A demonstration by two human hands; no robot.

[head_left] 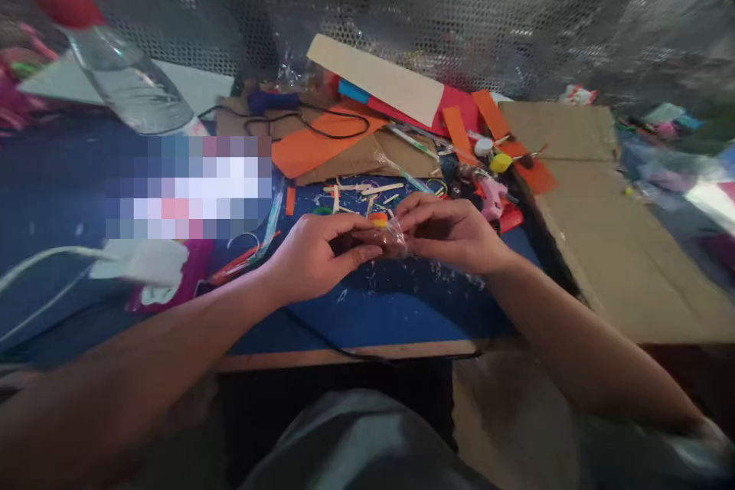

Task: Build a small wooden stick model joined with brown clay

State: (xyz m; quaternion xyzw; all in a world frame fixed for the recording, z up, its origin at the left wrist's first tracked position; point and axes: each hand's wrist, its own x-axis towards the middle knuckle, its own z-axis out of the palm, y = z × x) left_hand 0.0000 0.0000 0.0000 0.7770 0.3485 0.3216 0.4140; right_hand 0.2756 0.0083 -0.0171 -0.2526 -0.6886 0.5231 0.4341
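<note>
Over the blue tabletop (367,314), my left hand (313,253) pinches a small brown, shiny piece (393,243) between thumb and fingers. Clear, crinkled plastic shows at its right side; whether this wraps the piece or is part of it I cannot tell. My right hand (459,233) closes its thumb and fingers on that plastic side, so both hands share the piece. A small orange-yellow bit (379,220) shows just behind it, touching or apart I cannot tell. Short pale wooden sticks (382,189) and scraps lie beyond the fingers.
A pink glue gun (492,197) lies beyond my right hand. Orange sheets (327,142) and cardboard (620,245) spread at the back and right. A water bottle (132,84) with a red cap leans at left. A white plug and cable (155,264) sit near my left forearm.
</note>
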